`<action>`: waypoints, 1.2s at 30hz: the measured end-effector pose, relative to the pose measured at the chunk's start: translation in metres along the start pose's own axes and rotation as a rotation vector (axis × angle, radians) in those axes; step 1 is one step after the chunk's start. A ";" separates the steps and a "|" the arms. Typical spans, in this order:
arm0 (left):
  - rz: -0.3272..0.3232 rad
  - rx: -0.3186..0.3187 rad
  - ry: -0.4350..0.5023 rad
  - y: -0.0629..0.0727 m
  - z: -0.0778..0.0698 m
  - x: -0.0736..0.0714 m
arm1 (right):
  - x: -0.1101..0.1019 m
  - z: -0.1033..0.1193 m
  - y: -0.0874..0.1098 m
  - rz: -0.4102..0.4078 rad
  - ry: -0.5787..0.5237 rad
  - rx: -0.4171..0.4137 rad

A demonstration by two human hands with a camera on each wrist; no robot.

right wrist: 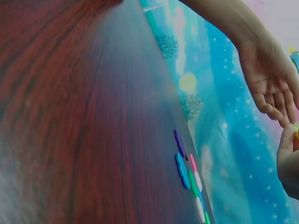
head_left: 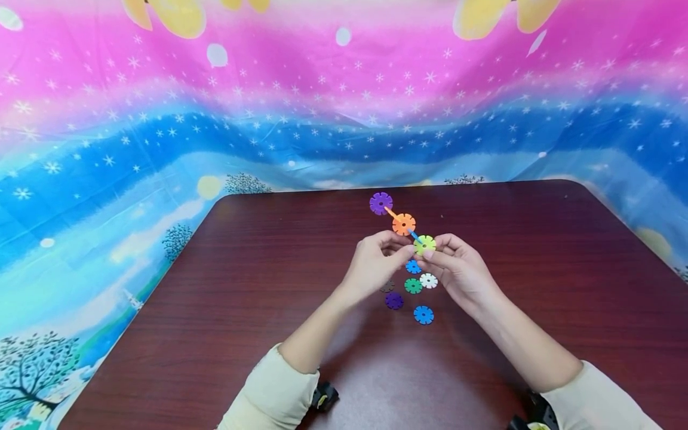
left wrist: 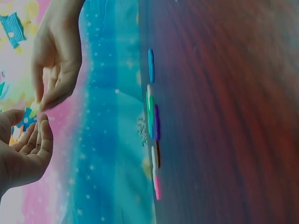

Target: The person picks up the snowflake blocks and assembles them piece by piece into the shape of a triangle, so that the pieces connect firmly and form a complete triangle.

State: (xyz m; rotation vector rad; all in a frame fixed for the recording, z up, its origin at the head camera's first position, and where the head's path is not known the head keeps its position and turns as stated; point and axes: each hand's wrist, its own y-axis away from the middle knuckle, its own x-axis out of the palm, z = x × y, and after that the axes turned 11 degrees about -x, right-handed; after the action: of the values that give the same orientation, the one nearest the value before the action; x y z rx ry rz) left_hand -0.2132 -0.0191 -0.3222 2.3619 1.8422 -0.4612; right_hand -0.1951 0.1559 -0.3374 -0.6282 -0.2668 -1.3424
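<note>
Both hands are raised over the table with a chain of notched plastic interlocking discs. A purple disc (head_left: pixel 380 203) is at its far end, then an orange disc (head_left: pixel 404 224), with further discs seen edge-on as links. At the near end, my right hand (head_left: pixel 467 275) pinches a yellow-green disc (head_left: pixel 424 245) between thumb and fingers. My left hand (head_left: pixel 372 266) holds the chain from the other side, its thumb tip at the yellow-green disc's left edge. In the left wrist view, a blue disc (left wrist: pixel 27 119) shows between the left thumb and fingers.
Loose discs lie on the dark wooden table (head_left: pixel 242 298) below the hands: green (head_left: pixel 412 286), white (head_left: pixel 428 280), purple (head_left: pixel 394 300), blue (head_left: pixel 423 315) and others. A pink disc (left wrist: pixel 158 187) shows in the left wrist view. A patterned cloth (head_left: pixel 322 119) hangs behind the table.
</note>
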 end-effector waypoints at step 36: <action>-0.107 -0.054 0.091 0.022 -0.024 -0.017 | -0.065 0.009 -0.034 0.218 1.187 0.031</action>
State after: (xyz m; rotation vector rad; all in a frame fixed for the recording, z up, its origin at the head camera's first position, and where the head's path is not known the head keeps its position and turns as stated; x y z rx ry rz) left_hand -0.1918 -0.0338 -0.2960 2.2939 2.0017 -0.3148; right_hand -0.2408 0.2111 -0.3552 0.2275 0.7207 -1.2848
